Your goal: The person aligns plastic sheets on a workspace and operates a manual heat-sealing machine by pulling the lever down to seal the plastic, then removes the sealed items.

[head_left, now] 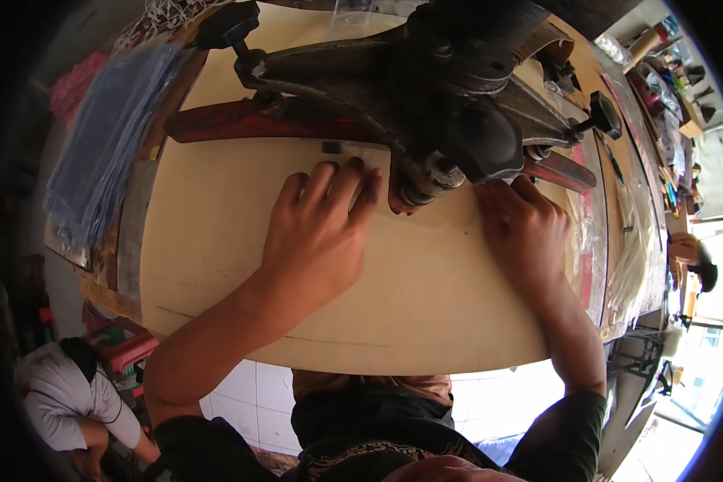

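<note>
My left hand point(317, 221) rests on a tan board point(426, 313), its fingers curled in and the thumb close beside them. Just beyond those fingertips lies a small black block point(332, 148), next to a pale, see-through edge that looks like thin plastic. My right hand point(532, 229) is also closed, on the far right part of the board. Its fingertips reach the red bar of a heavy black metal press point(337, 68) and are partly hidden there. Whatever either hand pinches is too thin or too covered to make out. The press's central post comes down between my hands.
A stack of clear bluish plastic sheets point(108, 153) lies left of the board. Pale plastic strips point(636, 249) hang at the right edge. Black knobs point(229, 26) stick out from the press. At the lower left, a person in a white shirt point(56, 394) bends down.
</note>
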A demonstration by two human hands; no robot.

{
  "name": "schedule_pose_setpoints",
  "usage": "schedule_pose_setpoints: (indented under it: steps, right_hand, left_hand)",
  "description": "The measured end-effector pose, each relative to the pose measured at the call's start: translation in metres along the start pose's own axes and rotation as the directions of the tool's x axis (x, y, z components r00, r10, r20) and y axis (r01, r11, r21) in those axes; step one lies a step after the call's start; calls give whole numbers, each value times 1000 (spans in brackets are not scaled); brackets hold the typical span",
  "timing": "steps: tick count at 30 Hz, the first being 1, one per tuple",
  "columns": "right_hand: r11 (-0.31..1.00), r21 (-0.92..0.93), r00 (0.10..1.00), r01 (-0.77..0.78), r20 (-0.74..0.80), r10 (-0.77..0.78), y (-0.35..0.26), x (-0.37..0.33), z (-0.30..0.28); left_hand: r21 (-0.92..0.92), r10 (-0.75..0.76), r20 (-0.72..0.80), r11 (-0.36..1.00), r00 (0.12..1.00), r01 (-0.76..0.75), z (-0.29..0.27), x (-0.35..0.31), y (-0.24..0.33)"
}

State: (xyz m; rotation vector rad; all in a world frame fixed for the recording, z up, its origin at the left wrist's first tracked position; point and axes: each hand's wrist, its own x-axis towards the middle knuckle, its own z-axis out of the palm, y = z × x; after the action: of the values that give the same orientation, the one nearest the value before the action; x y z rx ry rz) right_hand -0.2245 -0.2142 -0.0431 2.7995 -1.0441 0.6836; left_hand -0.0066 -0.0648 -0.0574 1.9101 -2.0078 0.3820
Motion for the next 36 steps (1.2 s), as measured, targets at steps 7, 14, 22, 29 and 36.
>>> schedule_pose_setpoints:
  steps: [7, 14, 22, 29, 36]
  right_hand:
    - [1000, 3, 1000, -13, 21, 13, 0, 0, 0]
    - [1000, 9, 1000, -17, 27, 16, -1, 0, -3]
    - [1000, 21, 1000, -2, 2, 2, 1, -1, 0]
    - [1000, 14, 1000, -10, 11, 10, -1, 0, -1]
    - [1000, 26, 1000, 3, 3, -3, 1, -1, 0]
  left_hand:
    - [-49, -7, 10, 999, 1000, 8, 1, 0, 0]
    - [-62, -15, 25, 998, 1000, 16, 0, 0, 0]
    - [-57, -27, 44, 998, 999, 30, 0, 2, -4]
    - [-75, -37, 51, 996, 998, 40, 2, 1, -5]
    - [-136, -56, 59, 989, 997, 63, 1, 2, -5]
